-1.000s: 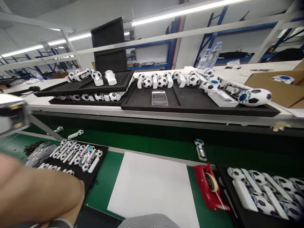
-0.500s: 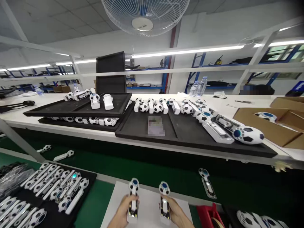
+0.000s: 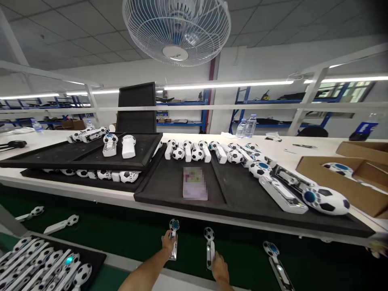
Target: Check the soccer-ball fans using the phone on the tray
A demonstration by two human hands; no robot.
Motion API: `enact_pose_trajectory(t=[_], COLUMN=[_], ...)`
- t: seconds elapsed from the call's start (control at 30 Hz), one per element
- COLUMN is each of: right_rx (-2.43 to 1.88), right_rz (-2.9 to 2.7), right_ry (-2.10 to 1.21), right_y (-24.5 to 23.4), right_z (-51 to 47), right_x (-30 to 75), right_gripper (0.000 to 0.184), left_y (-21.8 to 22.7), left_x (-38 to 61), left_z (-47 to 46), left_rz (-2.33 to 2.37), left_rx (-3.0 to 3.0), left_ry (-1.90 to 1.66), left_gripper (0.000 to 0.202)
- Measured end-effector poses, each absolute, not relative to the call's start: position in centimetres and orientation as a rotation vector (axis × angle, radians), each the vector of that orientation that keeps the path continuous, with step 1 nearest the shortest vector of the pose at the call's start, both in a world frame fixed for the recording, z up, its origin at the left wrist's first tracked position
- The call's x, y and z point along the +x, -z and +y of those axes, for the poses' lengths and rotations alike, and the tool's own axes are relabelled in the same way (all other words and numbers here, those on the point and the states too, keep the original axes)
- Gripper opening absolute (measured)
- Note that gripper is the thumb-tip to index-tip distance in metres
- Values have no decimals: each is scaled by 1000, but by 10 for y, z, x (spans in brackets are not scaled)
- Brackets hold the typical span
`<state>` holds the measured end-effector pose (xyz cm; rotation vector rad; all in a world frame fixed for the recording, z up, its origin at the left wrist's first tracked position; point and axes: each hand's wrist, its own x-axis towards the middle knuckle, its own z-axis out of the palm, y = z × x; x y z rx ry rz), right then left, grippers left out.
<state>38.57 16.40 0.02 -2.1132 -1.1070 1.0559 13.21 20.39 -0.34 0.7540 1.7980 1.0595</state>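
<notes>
My left hand is closed on a slim white football-patterned handheld device, its round head with a blue centre pointing away from me. Slightly lower, my right hand grips the right edge of a second football-patterned handheld device. The handles show open casing with parts inside, and my fingers hide some of each. Both devices are over the dark green surface below the shelf. To the right of my hands lies another such device.
Above my hands, a black tray on the white shelf holds several football-patterned devices along its back and right. Stacked trays stand left of it, and a cardboard box right. A filled tray sits lower left. Overhead hangs a fan.
Both hands have moved forward with their devices, from over the white sheet to over the dark green surface. The camera view has tilted up and moved closer to the shelf.
</notes>
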Motion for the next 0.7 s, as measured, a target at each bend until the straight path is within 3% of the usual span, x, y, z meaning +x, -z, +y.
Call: enact_pose_trajectory(t=[0.27, 0.37, 0.43, 0.53, 0.63, 0.7], right_rx=[-2089, -2069, -1934, -1372, -681, -533], right_rz=[-1189, -1221, -1333, -1772, -2001, -1961], right_ry=[-1001, -1004, -1047, -1169, -680, -342], right_y=[4, -20, -65, -184, -324, -400], right_z=[101, 76, 61, 40, 39, 61], right_x=[398, 388, 375, 359, 356, 358], right_gripper=[51, 57, 48, 32, 29, 33], left_y=[28, 32, 35, 41, 46, 46], left_x=[107, 100, 88, 62, 44, 41], left_z=[182, 153, 120, 55, -10, -41], left_rz=[2072, 2211, 2322, 2528, 2732, 2816], left_rx=[1198, 1242, 1229, 1133, 988, 986], left_ry=[-782, -780, -794, -807, -816, -818], left_gripper=[31, 40, 42, 40, 34, 31])
